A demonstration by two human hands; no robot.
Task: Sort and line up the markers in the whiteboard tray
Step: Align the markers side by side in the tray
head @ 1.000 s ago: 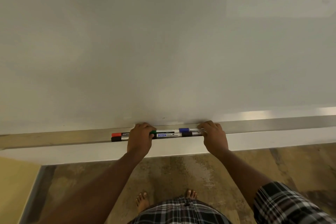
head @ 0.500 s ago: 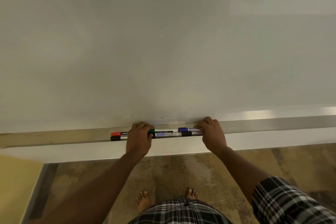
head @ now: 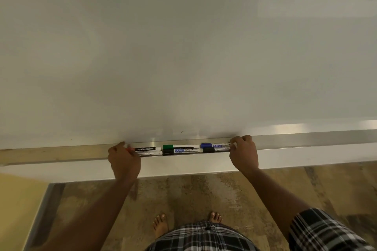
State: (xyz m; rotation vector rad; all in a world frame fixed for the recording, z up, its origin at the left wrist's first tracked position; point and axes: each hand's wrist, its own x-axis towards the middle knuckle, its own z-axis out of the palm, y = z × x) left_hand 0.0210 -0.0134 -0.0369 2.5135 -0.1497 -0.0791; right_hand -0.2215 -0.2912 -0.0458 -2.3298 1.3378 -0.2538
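Markers in two rows along the whiteboard tray [head: 306, 141]

Green-capped marker [head: 180, 146] and blue-capped marker [head: 214, 145] lie behind, black-capped ones in front. Left hand [head: 124, 161] curls over the row's left end, right hand [head: 243, 154] pinches its right end, below the whiteboard [head: 183, 57].

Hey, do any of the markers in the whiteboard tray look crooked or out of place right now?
Nothing stands out. The markers lie flat in two neat rows in the tray, between the left hand and right hand.
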